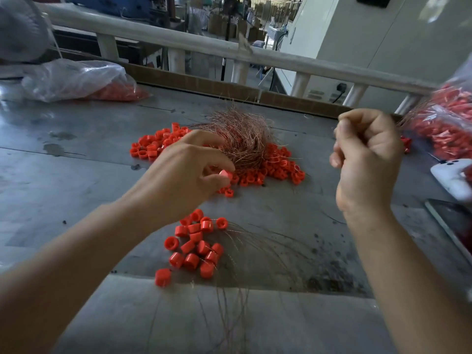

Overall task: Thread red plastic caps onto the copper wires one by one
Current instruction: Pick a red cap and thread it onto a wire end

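A red cap (226, 174) sits pinched in the left hand (189, 172) mid-frame; the right hand (367, 159), fisted, grips thin wire.

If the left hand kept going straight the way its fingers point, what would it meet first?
Most likely the tangled bundle of thin copper wires, just beyond the left hand, which pinches one small red plastic cap. Depth is unclear; loose red caps beneath might come first.

Wire bundle (242, 139) on table (76, 180) centre atop loose cap heap (275, 167), threaded caps (194, 249) nearer the person, bagged caps (76, 80) far left, second bag (444, 118) far right, phone (452, 180) before it.
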### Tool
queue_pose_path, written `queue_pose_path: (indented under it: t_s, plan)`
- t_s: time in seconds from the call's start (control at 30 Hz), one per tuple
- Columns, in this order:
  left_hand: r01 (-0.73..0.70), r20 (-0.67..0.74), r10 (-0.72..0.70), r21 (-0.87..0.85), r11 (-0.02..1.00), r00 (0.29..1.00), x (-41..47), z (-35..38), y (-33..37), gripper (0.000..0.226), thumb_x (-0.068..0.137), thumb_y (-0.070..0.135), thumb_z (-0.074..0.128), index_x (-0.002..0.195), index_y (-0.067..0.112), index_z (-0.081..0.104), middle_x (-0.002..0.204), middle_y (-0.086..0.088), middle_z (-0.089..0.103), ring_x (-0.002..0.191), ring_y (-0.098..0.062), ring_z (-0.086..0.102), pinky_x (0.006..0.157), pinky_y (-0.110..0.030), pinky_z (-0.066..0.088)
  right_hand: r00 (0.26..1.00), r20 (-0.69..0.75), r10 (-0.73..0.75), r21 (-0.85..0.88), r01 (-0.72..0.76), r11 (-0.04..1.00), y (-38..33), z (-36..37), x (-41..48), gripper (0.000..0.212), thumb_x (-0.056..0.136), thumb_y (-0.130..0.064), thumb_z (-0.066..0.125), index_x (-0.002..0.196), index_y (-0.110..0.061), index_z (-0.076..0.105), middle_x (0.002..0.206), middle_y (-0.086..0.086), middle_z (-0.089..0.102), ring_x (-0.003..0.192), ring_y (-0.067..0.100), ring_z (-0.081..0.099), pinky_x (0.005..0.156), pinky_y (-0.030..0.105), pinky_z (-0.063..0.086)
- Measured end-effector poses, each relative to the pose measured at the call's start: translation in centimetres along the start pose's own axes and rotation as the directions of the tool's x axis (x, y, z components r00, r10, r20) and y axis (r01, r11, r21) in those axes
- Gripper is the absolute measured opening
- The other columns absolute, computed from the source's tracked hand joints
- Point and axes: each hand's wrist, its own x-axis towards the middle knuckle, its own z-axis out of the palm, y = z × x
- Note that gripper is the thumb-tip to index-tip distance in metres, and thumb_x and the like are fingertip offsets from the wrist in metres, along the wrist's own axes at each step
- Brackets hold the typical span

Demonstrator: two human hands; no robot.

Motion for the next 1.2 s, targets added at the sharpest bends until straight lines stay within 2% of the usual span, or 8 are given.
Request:
queue_pose_path:
  t_s: [0.07,0.13,0.17,0.23,0.4,0.6,1.07,1.2]
  plan:
    - [0.083,-0.052,-0.104,-0.309,0.947,0.993,-0.9,-0.6,0.3,0.024,0.074,0.012,0.070,0.079,0.036,0.067,0.089,0.015,0.065,0.064,0.001,0.059,0.063,-0.013,0.046,0.990,0.129,-0.060,-0.077,0.071,0.995,-0.3,0.3,-0.6,0.016,0.080,-0.009,0.056,0.075,-0.024,0.057,0.063,-0.012,0.053,0.052,0.003,0.042,0.050,0.019,0.035]
    - [0.206,0.078,-0.250,-0.814,0.543,0.965,-1.7,-0.7,0.8,0.024,0.068,0.002,0.066,0.075,0.024,0.071,0.074,0.004,0.070,0.064,-0.005,0.064,0.061,-0.017,0.052,0.954,0.290,-0.079,-0.133,0.122,0.984,-0.7,0.8,-1.8,0.015,0.079,-0.012,0.061,0.078,-0.027,0.060,0.062,-0.016,0.058,0.055,0.000,0.048,0.055,0.016,0.038]
    - [0.246,0.163,-0.270,-0.919,0.309,0.949,-2.0,-0.6,0.9,0.023,0.065,0.000,0.062,0.075,0.018,0.073,0.074,-0.001,0.071,0.065,-0.009,0.066,0.061,-0.018,0.054,0.932,0.355,-0.075,-0.138,0.131,0.982,-0.9,1.2,-2.4,0.014,0.079,-0.014,0.062,0.079,-0.028,0.061,0.062,-0.018,0.060,0.055,-0.001,0.051,0.055,0.013,0.039]
    - [0.276,0.236,-0.287,-0.955,0.106,0.928,-2.2,-0.3,0.9,0.026,0.064,-0.002,0.056,0.075,0.014,0.075,0.076,-0.005,0.072,0.068,-0.011,0.069,0.061,-0.019,0.055,0.898,0.436,-0.055,-0.129,0.122,0.984,-1.1,1.9,-3.7,0.013,0.077,-0.016,0.064,0.078,-0.029,0.061,0.063,-0.019,0.061,0.056,-0.001,0.054,0.056,0.009,0.040]
    - [0.308,0.287,-0.251,-0.950,0.050,0.924,-2.7,0.3,1.5,0.023,0.060,-0.003,0.059,0.071,0.010,0.074,0.077,-0.009,0.073,0.072,-0.016,0.071,0.063,-0.021,0.055,0.838,0.544,-0.046,-0.224,0.197,0.955,-1.0,2.6,-5.1,0.015,0.079,-0.014,0.065,0.074,-0.027,0.060,0.067,-0.014,0.058,0.059,0.002,0.054,0.056,0.008,0.039]
    - [0.320,0.313,-0.209,-0.947,0.002,0.927,-2.7,0.4,1.4,0.025,0.063,-0.007,0.054,0.072,0.007,0.073,0.080,-0.012,0.073,0.074,-0.019,0.071,0.062,-0.020,0.055,0.845,0.534,-0.026,-0.188,0.149,0.971,-1.3,2.6,-5.5,0.011,0.081,-0.015,0.060,0.073,-0.022,0.059,0.066,-0.014,0.055,0.057,-0.001,0.051,0.054,0.008,0.036]
    - [0.343,0.308,-0.240,-0.932,0.119,0.921,-2.5,0.8,1.5,0.028,0.056,0.000,0.062,0.079,0.010,0.075,0.072,-0.009,0.071,0.065,-0.015,0.070,0.055,-0.019,0.054,0.837,0.547,-0.030,-0.201,0.166,0.965,-1.2,2.5,-5.5,0.012,0.082,-0.014,0.059,0.074,-0.022,0.057,0.067,-0.016,0.054,0.056,-0.003,0.051,0.052,0.006,0.034]
    - [0.318,0.284,-0.232,-0.940,0.125,0.930,-2.5,1.0,1.5,0.023,0.058,-0.005,0.060,0.070,0.010,0.073,0.073,-0.010,0.071,0.068,-0.017,0.070,0.059,-0.021,0.055,0.838,0.545,-0.018,-0.202,0.152,0.968,-1.1,2.5,-5.5,0.010,0.082,-0.015,0.059,0.074,-0.021,0.058,0.068,-0.015,0.054,0.058,-0.003,0.052,0.052,0.007,0.035]
